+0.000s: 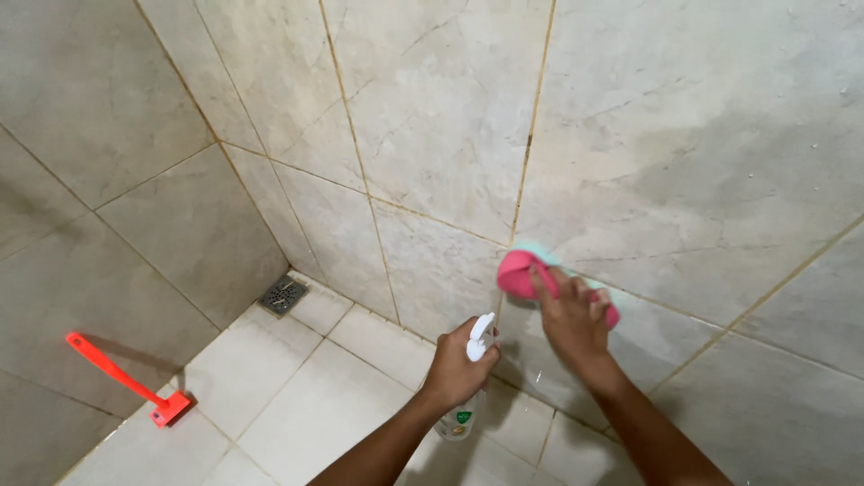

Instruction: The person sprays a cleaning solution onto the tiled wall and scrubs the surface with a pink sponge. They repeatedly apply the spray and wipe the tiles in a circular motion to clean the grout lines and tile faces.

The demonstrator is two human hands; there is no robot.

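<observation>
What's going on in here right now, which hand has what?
A person's right hand presses a pink scrub pad against the tiled wall, on a grout line. The left hand grips a white spray bottle, nozzle up, just below the pad. A red long-handled brush leans against the left wall, and a floor drain sits in the corner.

open floor tiles [297,405], red brush [126,380] leaning left, corner drain [283,294]

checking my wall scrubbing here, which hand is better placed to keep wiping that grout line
Right. The right hand already presses the pink sponge flat on the wall tile at the grout line, while the left hand is occupied holding the spray bottle.
</observation>
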